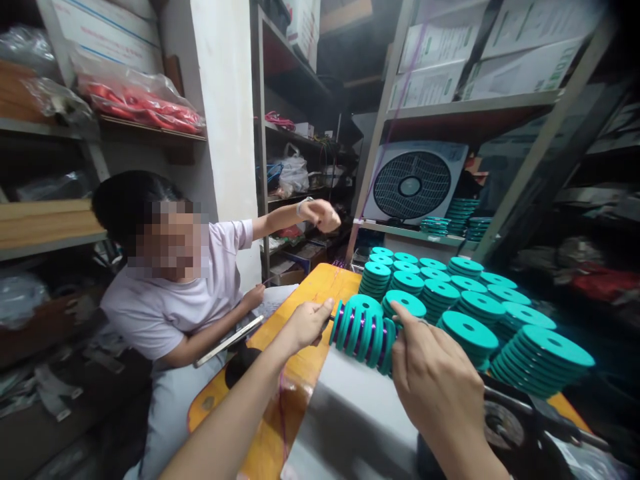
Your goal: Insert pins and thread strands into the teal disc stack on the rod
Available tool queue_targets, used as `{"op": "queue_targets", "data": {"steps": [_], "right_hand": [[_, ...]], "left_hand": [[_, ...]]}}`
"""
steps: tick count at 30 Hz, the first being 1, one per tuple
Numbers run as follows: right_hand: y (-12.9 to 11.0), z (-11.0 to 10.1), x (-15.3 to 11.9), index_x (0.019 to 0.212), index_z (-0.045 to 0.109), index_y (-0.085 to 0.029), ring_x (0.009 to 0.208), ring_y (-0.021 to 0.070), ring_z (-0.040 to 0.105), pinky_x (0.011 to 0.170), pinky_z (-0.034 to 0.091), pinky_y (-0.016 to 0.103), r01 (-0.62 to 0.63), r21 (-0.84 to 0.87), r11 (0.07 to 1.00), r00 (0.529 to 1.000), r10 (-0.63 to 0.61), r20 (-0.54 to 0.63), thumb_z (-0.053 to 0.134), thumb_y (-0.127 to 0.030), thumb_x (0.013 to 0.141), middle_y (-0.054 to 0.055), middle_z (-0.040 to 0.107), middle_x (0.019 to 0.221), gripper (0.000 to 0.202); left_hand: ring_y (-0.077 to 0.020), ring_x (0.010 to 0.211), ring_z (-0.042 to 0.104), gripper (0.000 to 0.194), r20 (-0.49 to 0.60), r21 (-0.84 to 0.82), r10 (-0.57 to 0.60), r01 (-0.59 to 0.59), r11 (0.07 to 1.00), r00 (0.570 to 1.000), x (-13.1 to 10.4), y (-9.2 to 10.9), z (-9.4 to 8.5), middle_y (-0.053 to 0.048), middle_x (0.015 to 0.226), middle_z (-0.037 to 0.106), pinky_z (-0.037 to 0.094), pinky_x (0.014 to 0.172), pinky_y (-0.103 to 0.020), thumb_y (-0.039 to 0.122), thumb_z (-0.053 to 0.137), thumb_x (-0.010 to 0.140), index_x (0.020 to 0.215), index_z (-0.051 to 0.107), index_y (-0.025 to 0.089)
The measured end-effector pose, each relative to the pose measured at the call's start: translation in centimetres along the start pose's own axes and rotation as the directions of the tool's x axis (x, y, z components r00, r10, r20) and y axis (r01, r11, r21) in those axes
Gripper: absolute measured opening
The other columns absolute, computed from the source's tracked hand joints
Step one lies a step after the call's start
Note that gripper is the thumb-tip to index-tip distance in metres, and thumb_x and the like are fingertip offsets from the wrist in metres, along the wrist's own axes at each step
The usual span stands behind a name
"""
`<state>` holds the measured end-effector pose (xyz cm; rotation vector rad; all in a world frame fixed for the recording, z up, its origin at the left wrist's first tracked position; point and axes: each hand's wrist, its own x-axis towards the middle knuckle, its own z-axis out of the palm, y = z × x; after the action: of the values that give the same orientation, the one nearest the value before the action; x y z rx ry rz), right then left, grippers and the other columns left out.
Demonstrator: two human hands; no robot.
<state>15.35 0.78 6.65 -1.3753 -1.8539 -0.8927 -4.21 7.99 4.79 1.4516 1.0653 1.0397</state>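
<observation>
Two hands, one rod (pixel 331 319): left hand (pixel 307 325) pinches its left end, right hand (pixel 433 373) clasps the teal spools (pixel 356 333) threaded there; one person (pixel 175 307) left, one fan (pixel 411 185) far!

Disc stacks (pixel 437 293) on the right side of the desk (pixel 323 287); behind the far edge, fan (pixel 410 185) on shelf (pixel 400 229), cartons (pixel 435 50) above; person (pixel 145 313) beside the left edge.

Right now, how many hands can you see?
4. The left hand and right hand are at opposite ends of a row of teal spools. A seated person has a raised hand before the shelves and a lower hand near the yellow table.
</observation>
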Motion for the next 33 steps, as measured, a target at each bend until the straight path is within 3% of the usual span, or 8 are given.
{"op": "queue_targets", "data": {"steps": [7, 11, 15, 18, 23, 25, 30, 33], "right_hand": [[-0.1, -0.1, 0.2, 0.131, 0.050, -0.015, 0.082, 0.0214, 0.058, 0.078, 0.041, 0.033, 0.005, -0.013, 1.000, 1.000, -0.005, -0.024, 0.043, -0.021, 0.091, 0.005, 0.067, 0.088, 0.041], [-0.1, 0.0, 0.1, 0.132, 0.050, -0.015, 0.084, 0.0213, 0.059, 0.078, 0.041, 0.033, 0.006, -0.018, 1.000, 1.000, -0.007, -0.025, 0.043, -0.020, 0.091, 0.005, 0.068, 0.090, 0.042], [-0.1, 0.0, 0.1, 0.132, 0.050, -0.017, 0.084, 0.0210, 0.060, 0.078, 0.041, 0.032, 0.006, -0.027, 1.000, 1.000, -0.007, -0.026, 0.043, -0.020, 0.091, 0.004, 0.068, 0.090, 0.042], [-0.2, -0.1, 0.2, 0.130, 0.052, -0.017, 0.084, 0.0211, 0.059, 0.077, 0.041, 0.032, 0.003, -0.033, 0.999, 0.999, -0.004, -0.033, 0.044, -0.020, 0.090, 0.004, 0.068, 0.087, 0.041], [-0.1, -0.2, 0.1, 0.128, 0.053, -0.017, 0.082, 0.0207, 0.059, 0.076, 0.040, 0.031, -0.002, -0.050, 0.999, 1.000, 0.000, -0.031, 0.044, -0.021, 0.091, 0.003, 0.067, 0.086, 0.039], [-0.1, -0.1, 0.1, 0.130, 0.052, -0.018, 0.083, 0.0205, 0.059, 0.077, 0.040, 0.031, -0.001, -0.052, 0.999, 1.000, 0.000, -0.020, 0.044, -0.022, 0.091, 0.003, 0.068, 0.087, 0.040], [-0.1, -0.1, 0.0, 0.130, 0.051, -0.018, 0.085, 0.0211, 0.060, 0.079, 0.040, 0.031, -0.012, -0.049, 0.999, 1.000, 0.013, 0.001, 0.044, -0.021, 0.090, 0.004, 0.068, 0.091, 0.040], [-0.2, -0.2, -0.1, 0.130, 0.051, -0.018, 0.085, 0.0221, 0.061, 0.076, 0.041, 0.032, -0.017, -0.052, 0.999, 1.000, 0.017, 0.007, 0.044, -0.021, 0.090, 0.005, 0.068, 0.091, 0.041]], "left_hand": [[-0.0078, 0.034, 0.041, 0.059, 0.096, -0.025, -0.086, 0.089, 0.996, 0.992, 0.0, 0.8, -0.1, 0.008, 0.044, 0.033, 0.036, 0.039, -0.022, 0.075, 0.036, 0.078, 0.058, 0.035, 0.020], [-0.0083, 0.043, 0.052, 0.045, 0.101, -0.131, 0.043, -0.029, 0.991, 0.994, -1.1, 1.0, -0.6, 0.005, 0.064, 0.050, 0.040, 0.043, -0.021, 0.064, 0.041, 0.085, 0.088, 0.045, 0.019], [-0.0091, 0.048, 0.055, 0.033, 0.222, -0.190, 0.104, -0.062, 0.980, 0.969, -2.3, 0.8, -1.4, 0.006, 0.062, 0.051, 0.044, 0.050, -0.021, 0.048, 0.055, 0.085, 0.098, 0.044, 0.020], [-0.0098, 0.040, 0.052, 0.032, 0.237, -0.170, 0.052, -0.011, 0.985, 0.970, -2.1, 0.6, -1.5, 0.008, 0.053, 0.046, 0.039, 0.042, -0.020, 0.049, 0.055, 0.084, 0.091, 0.043, 0.020], [-0.0077, 0.028, 0.034, 0.046, 0.154, -0.127, -0.090, 0.110, 0.986, 0.984, -0.1, 0.1, -1.2, 0.010, 0.039, 0.030, 0.030, 0.032, -0.021, 0.062, 0.043, 0.084, 0.064, 0.040, 0.020], [-0.0077, 0.029, 0.035, 0.048, 0.116, -0.124, -0.081, 0.095, 0.988, 0.990, -0.2, 0.0, -1.5, 0.009, 0.040, 0.033, 0.030, 0.033, -0.020, 0.063, 0.042, 0.083, 0.064, 0.041, 0.019], [-0.0073, 0.047, 0.050, 0.036, -0.027, 0.009, 0.066, -0.066, 0.998, 0.997, -5.9, 0.3, -3.3, 0.005, 0.061, 0.051, 0.041, 0.047, -0.020, 0.054, 0.048, 0.086, 0.079, 0.046, 0.018], [-0.0114, 0.064, 0.057, 0.029, -0.117, 0.189, 0.017, 0.005, 0.982, 0.993, -11.7, -0.2, -5.4, 0.001, 0.075, 0.057, 0.047, 0.060, -0.023, 0.048, 0.053, 0.086, 0.087, 0.052, 0.018]]}}
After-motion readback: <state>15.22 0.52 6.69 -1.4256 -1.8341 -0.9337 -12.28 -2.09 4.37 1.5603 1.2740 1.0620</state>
